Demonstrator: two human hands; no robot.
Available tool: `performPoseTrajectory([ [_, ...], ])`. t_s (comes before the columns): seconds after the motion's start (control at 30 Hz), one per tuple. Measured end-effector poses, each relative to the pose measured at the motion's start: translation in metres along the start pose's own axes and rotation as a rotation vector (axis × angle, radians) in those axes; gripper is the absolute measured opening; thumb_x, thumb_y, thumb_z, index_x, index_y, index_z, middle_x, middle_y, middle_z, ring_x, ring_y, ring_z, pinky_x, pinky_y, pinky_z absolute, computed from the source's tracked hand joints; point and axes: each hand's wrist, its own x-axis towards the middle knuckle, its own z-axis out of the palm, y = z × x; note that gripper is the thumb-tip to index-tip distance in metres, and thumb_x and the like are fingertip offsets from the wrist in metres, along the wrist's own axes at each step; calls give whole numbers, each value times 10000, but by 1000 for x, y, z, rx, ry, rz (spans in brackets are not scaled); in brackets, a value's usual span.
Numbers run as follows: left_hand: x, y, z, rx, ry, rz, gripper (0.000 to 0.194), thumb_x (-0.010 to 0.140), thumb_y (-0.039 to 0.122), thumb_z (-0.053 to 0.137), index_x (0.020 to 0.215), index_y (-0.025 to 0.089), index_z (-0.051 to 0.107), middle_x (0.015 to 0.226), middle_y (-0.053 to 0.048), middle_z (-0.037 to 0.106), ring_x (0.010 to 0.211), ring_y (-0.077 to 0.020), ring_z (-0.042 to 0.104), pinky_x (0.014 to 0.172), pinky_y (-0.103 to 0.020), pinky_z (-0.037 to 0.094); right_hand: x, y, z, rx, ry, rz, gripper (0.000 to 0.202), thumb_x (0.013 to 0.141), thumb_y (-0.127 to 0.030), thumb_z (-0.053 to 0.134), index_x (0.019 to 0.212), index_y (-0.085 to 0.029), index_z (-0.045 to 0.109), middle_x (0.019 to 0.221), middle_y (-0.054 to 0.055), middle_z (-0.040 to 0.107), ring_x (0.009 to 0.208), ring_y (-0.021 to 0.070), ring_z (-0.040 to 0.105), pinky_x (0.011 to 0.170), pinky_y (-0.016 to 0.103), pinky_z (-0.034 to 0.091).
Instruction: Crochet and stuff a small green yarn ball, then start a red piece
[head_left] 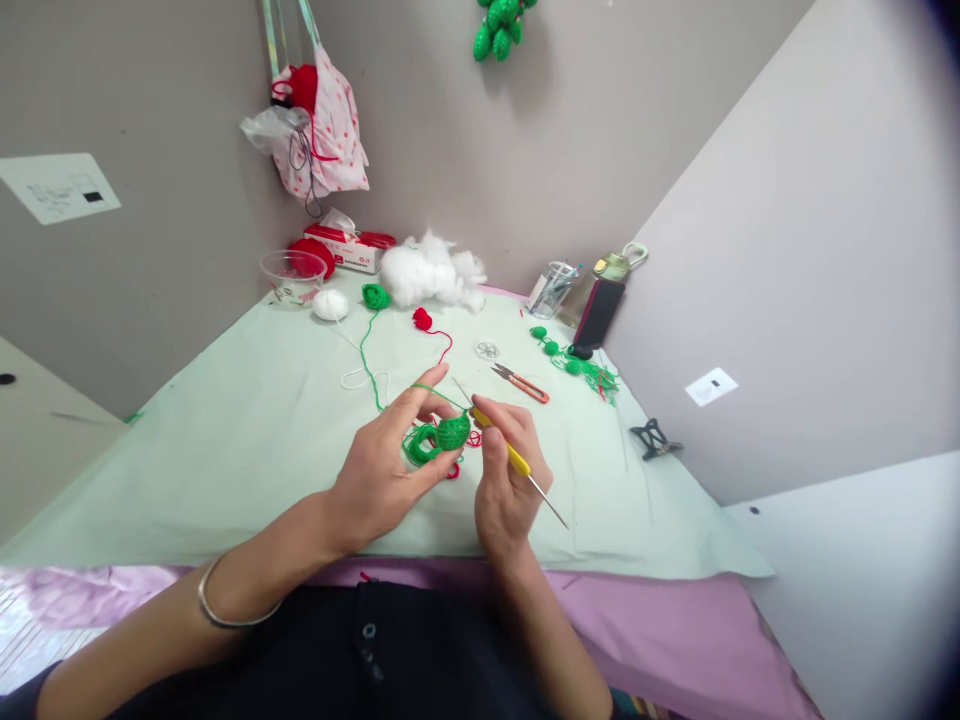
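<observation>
My left hand (386, 475) is closed round a small green crochet piece (453, 432), cupped between thumb and fingers, with green yarn running over the raised index finger. In my right hand (511, 470) is a crochet hook (517, 458) with a yellow grip, its metal end pointing down to the right. The hook's other end meets the top edge of the green piece. Behind the piece lie loose green yarn loops (420, 446) and some red yarn, partly hidden by my fingers. A strand leads back to a green yarn ball (375, 296).
Orange-handled thread snips (520, 382) lie beyond my right hand, near a small round clear case (487, 350). White stuffing (429, 272), a tissue box (343, 248) and a plastic tub (292, 278) stand at the back. Green crocheted pieces (573, 367) and a phone (598, 314) are at right.
</observation>
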Motion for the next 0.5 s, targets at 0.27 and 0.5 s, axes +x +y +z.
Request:
performPoseTrajectory([
  [0.27, 0, 8, -6, -447, -146, -277, 768, 833, 178, 755, 1521, 276, 429, 1019, -21, 669, 1074, -207, 663, 1000, -402, 534, 4, 4, -11, 349, -40, 123, 74, 898, -280, 733, 960, -280, 774, 902, 21, 696, 856, 168, 662, 709, 294, 548],
  [0.5, 0, 9, -11, -618, -193, -346, 885, 817, 183, 807, 1573, 311, 365, 1003, 2, 651, 1158, -208, 648, 1104, -425, 471, 2, 3, -17, 377, -65, 144, 169, 943, -260, 677, 1064, -315, 782, 919, 14, 700, 813, 148, 676, 696, 290, 554],
])
